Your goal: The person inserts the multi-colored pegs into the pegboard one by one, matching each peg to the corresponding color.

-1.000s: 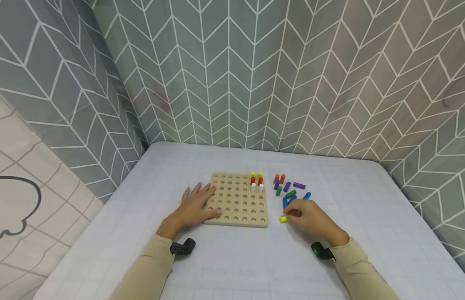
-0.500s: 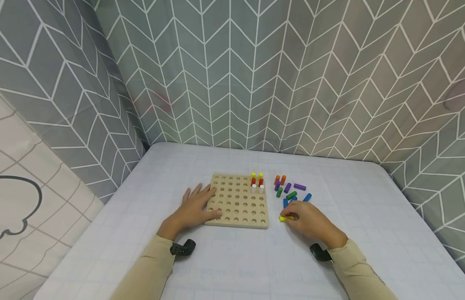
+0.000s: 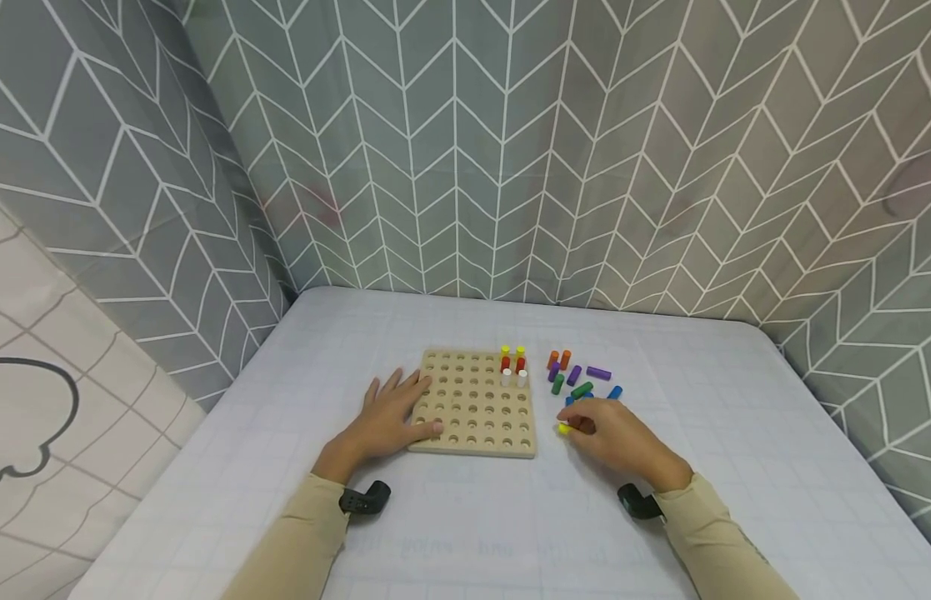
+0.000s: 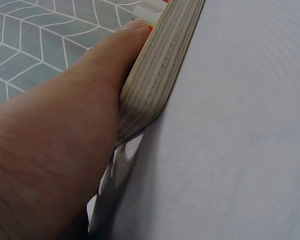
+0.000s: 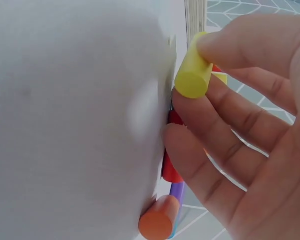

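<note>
A square wooden pegboard with rows of round holes lies on the table. My left hand rests on its left side with fingers spread straight; in the left wrist view the thumb lies along the board's edge. Two yellow pegs, two red pegs and two white pegs stand at the board's back right. Right of the board, my right hand pinches another yellow peg between thumb and fingers, its round end showing in the right wrist view. Fingers partly cover a red peg behind them.
Beyond the right hand lie loose pegs: orange, purple, green and blue, the blue ones partly hidden by the hand. A patterned curtain hangs behind the white-covered table.
My right hand has shifted slightly left and away from me with the yellow peg, now covering more of the blue pegs. My left hand stays on the board.
</note>
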`<action>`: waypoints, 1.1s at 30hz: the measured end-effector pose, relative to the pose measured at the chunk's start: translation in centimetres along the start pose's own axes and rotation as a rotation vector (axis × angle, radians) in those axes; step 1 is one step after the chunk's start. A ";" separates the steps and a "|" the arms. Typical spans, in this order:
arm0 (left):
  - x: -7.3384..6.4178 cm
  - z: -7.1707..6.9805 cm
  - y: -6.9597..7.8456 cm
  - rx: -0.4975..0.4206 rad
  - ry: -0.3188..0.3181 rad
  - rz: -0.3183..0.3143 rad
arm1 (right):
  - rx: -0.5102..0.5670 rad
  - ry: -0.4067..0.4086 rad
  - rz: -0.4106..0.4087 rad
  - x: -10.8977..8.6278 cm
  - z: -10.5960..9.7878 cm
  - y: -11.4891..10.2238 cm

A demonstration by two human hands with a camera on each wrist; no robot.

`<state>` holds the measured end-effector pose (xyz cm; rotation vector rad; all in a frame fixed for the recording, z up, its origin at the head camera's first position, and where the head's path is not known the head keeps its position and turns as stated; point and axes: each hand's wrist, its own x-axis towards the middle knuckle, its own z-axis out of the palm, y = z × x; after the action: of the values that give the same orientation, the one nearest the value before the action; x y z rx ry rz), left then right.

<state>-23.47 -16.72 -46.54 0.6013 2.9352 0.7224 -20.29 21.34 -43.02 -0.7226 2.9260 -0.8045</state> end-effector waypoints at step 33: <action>0.0 0.0 0.0 -0.006 0.003 0.012 | 0.315 0.195 0.037 3.2 -0.3 -0.2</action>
<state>-23.45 -16.78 -46.54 0.6188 2.9335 0.7335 -23.13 19.89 -42.38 -0.5912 2.8566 -1.3617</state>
